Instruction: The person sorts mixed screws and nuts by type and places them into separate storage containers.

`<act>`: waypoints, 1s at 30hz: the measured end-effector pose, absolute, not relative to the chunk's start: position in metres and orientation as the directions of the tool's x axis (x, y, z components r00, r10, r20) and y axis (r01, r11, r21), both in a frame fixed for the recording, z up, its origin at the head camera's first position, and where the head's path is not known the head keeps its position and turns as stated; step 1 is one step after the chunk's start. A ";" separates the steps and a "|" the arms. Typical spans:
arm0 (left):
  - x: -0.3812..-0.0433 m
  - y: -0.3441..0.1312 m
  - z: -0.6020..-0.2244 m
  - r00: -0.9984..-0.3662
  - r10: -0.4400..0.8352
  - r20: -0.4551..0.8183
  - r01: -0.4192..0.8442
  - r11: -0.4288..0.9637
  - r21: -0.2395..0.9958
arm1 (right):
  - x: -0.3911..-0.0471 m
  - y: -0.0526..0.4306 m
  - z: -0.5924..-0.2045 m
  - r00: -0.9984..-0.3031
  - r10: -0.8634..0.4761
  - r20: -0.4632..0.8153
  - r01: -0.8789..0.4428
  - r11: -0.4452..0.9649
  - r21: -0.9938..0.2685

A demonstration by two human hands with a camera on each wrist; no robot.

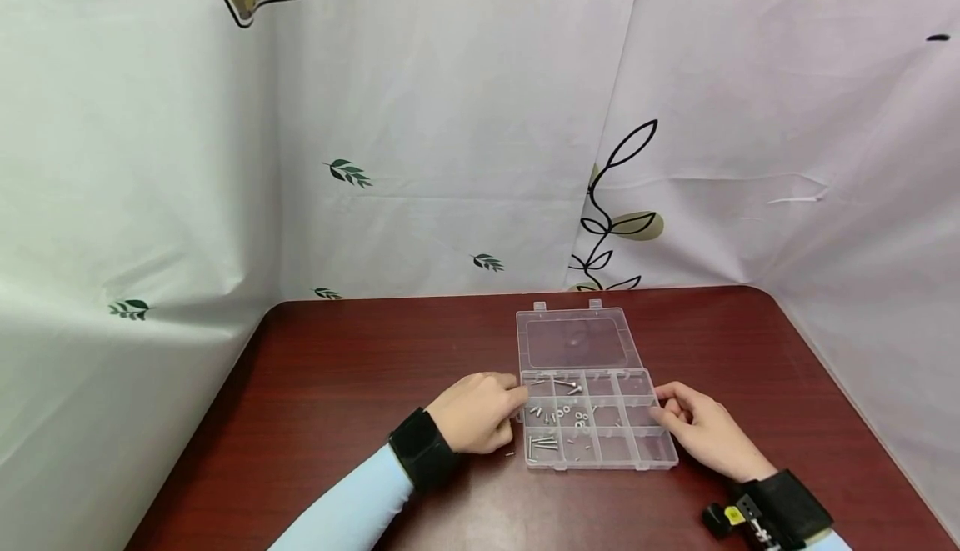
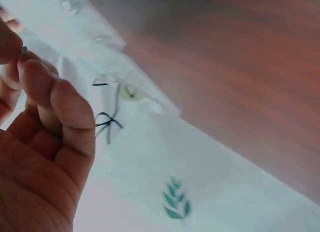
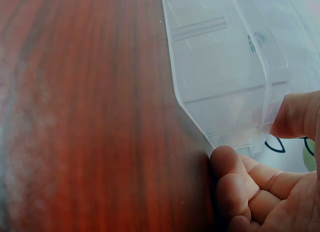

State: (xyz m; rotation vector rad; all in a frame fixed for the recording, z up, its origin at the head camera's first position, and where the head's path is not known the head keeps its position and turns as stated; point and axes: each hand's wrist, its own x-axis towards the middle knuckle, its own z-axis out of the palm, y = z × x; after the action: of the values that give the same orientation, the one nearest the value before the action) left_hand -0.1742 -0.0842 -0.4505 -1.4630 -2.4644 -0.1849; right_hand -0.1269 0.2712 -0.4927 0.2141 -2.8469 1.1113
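Observation:
A clear plastic compartment box (image 1: 618,451) lies on the table with its transparent lid (image 1: 577,343) folded back. Screws (image 1: 543,443), nuts (image 1: 580,418) and other small metal parts sit in its left and middle compartments. At the box's left side, my left hand (image 1: 480,413) pinches a small metal piece (image 2: 23,51) between thumb and fingertips; only its rounded end shows. My right hand (image 1: 705,430) grips the right wall of the box. In the right wrist view the thumb (image 3: 297,117) is at the wall and the curled fingers (image 3: 232,192) are by the bottom edge.
The reddish-brown wooden table (image 1: 375,351) surrounds the box. One tiny metal part (image 1: 510,453) lies on it just left of the box's near corner. A white cloth (image 1: 450,117) with leaf prints hangs behind the table and along both sides.

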 end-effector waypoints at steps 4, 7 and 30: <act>-0.178 -0.060 -0.440 -0.405 0.859 0.313 0.899 0.437 -0.039 | -0.127 0.273 -0.494 -0.989 -0.101 0.112 -0.150 0.728 -0.669; -0.179 -0.041 -0.432 -0.366 0.873 0.321 0.913 0.403 -0.056 | -0.127 0.273 -0.495 -0.990 -0.100 0.100 -0.141 0.727 -0.672; -0.188 0.022 -0.422 -0.364 0.902 0.230 0.927 0.376 -0.008 | -0.129 0.274 -0.494 -0.990 -0.113 0.088 -0.142 0.709 -0.691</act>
State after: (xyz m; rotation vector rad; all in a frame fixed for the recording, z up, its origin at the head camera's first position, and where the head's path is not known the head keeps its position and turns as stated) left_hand -0.1882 0.0220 -0.4221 -1.6425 -2.4370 -0.1822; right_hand -0.1292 0.2739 -0.4938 0.2142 -2.8677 1.1650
